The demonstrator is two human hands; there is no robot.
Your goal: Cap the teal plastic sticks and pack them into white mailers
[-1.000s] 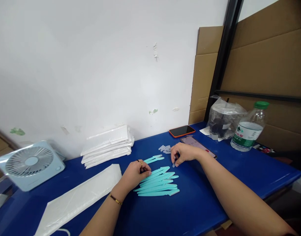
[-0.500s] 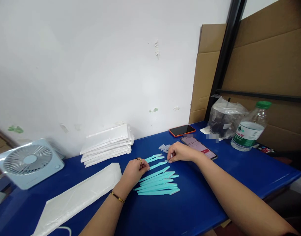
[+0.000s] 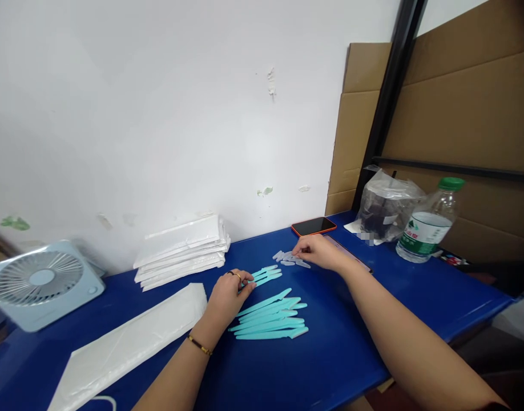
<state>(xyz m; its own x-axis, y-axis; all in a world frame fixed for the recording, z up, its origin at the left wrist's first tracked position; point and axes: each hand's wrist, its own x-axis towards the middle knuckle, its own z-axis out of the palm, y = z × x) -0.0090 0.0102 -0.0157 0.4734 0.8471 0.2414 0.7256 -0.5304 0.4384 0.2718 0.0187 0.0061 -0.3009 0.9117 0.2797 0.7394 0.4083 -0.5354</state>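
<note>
My left hand (image 3: 233, 291), a ring on one finger, is closed at the handles of a small group of turquoise eyebrow razors (image 3: 270, 277). Its fingertips cover the handle ends, and the blade ends point right. Just below, a larger fanned group of the same razors (image 3: 266, 325) lies on the blue table (image 3: 330, 354). Off to the right, my right hand (image 3: 315, 251) pinches at a small pile of clear plastic blade caps (image 3: 287, 262), thumb and forefinger around one cap partly hidden by the fingers.
A long white packet (image 3: 133, 342) lies left of my left forearm, with a stack of white packets (image 3: 182, 251) behind. A small fan (image 3: 41, 279) stands far left. Two phones, one orange-edged (image 3: 314, 226), a bagged cup (image 3: 382, 208) and a water bottle (image 3: 428, 228) are at right.
My left hand has brought its razor up beside the other two in the upper group. My right hand has moved from that razor's blade end back to the pile of caps.
</note>
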